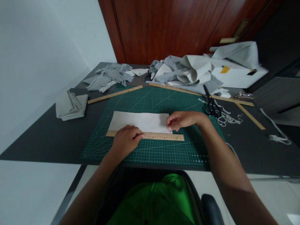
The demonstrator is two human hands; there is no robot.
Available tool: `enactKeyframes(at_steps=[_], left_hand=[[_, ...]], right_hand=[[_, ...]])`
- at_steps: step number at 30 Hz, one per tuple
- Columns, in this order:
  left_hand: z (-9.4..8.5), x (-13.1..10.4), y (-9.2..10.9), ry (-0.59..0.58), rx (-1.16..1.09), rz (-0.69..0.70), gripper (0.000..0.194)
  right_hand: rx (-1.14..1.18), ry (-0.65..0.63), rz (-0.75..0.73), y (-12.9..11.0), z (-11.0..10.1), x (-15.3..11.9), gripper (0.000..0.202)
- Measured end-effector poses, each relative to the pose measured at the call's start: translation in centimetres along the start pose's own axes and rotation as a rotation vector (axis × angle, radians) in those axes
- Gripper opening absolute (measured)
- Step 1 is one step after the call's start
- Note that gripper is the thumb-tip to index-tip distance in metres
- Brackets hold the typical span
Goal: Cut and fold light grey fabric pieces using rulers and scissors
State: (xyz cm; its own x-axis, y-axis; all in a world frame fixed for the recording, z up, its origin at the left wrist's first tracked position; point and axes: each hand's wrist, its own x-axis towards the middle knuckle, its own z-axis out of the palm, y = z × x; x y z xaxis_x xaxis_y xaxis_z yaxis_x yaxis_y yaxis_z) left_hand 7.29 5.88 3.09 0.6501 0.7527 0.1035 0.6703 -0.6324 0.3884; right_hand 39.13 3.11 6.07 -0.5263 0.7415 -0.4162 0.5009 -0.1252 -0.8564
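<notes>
A white rectangular piece of cloth lies flat on a green cutting mat. Along its near edge runs a wooden ruler, which sticks out past the cloth on the right. My left hand rests across the ruler and holds it down, fingers together and thumb toward the right. At the cloth's right end, my right hand is closed in a pinch, its fingertips by the near right corner. Anything between those fingertips is too small to make out.
Black-handled scissors and white cord lie right of the mat. More wooden rulers edge it. Folded cloth sits left; grey scraps, a large fabric heap and a white box stand behind.
</notes>
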Motion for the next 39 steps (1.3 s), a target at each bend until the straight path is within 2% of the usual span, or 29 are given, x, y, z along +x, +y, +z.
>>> enactKeyframes(at_steps=[6, 13, 25, 39], left_hand=[[0.1, 0.1, 0.0, -0.001, 0.01, 0.013, 0.015], [0.0, 0.0, 0.0, 0.005, 0.013, 0.006, 0.015], [0.0, 0.0, 0.0, 0.013, 0.006, -0.001, 0.015], [-0.1, 0.1, 0.1, -0.015, 0.005, -0.002, 0.014]], right_hand=[[0.047, -0.017, 0.05, 0.4, -0.2, 0.0, 0.033], [0.099, -0.026, 0.041, 1.1, -0.5, 0.2, 0.037], [0.131, -0.076, 0.089, 0.4, -0.3, 0.3, 0.04], [0.164, -0.079, 0.125, 0.9, -0.4, 0.2, 0.042]])
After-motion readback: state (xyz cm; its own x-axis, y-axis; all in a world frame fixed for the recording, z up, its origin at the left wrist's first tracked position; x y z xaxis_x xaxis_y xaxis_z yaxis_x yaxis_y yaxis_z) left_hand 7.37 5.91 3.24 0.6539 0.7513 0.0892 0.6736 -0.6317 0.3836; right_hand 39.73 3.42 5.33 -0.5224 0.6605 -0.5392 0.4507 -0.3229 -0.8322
